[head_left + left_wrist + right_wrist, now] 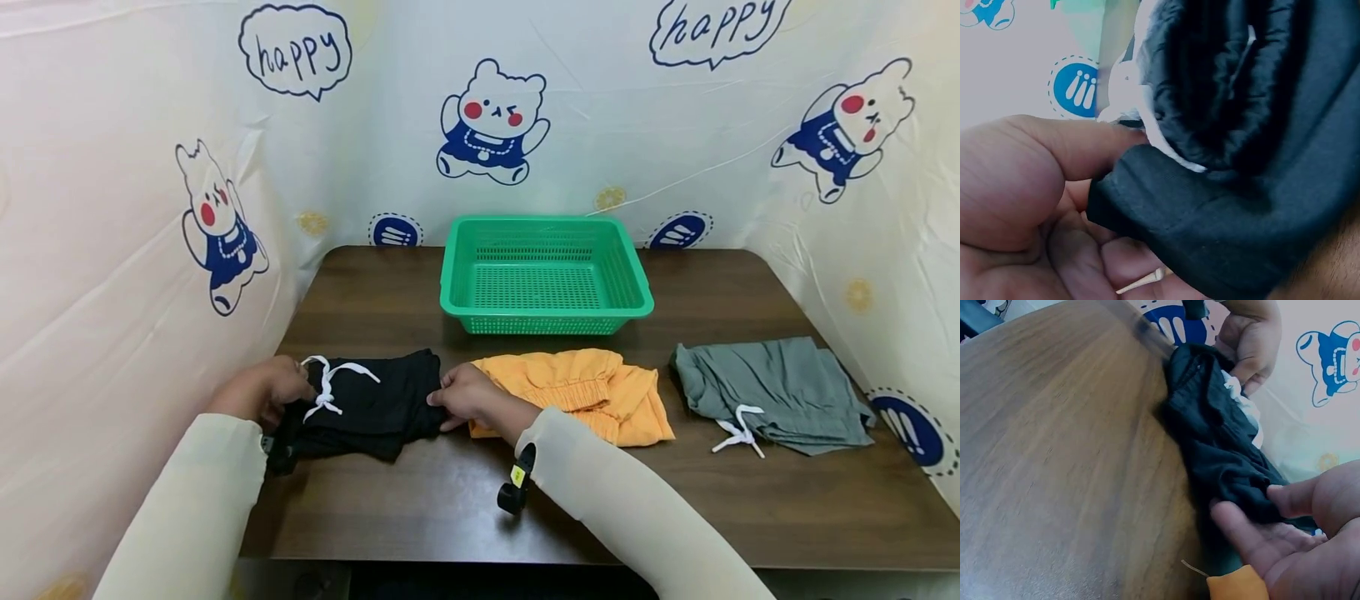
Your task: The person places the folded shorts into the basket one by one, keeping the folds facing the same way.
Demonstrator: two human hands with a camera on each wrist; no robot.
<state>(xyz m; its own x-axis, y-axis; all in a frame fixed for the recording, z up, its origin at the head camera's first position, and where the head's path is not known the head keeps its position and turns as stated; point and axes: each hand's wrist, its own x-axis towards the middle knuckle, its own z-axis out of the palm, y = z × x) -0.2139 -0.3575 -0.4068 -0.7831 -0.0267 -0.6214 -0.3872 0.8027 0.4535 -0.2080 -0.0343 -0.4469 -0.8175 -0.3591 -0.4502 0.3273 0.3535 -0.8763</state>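
Black folded shorts [375, 408] with a white drawstring [327, 385] lie at the left of the table. At their left end my left hand [276, 387] holds the cloth; in the left wrist view its thumb [1085, 147] lies over the black fabric with the fingers underneath. My right hand [471, 396] pinches the opposite end, thumb and fingers on either side of the cloth in the right wrist view. The right forearm crosses in front of orange folded garment [577, 379], whose elastic gathering shows, and hides part of it.
A green perforated basket [547, 313] stands at the back middle of the brown table [420, 517]. Grey-green folded shorts [780, 392] with a white drawstring lie at the right. Printed sheeting [600, 100] surrounds the table on the left, back and right.
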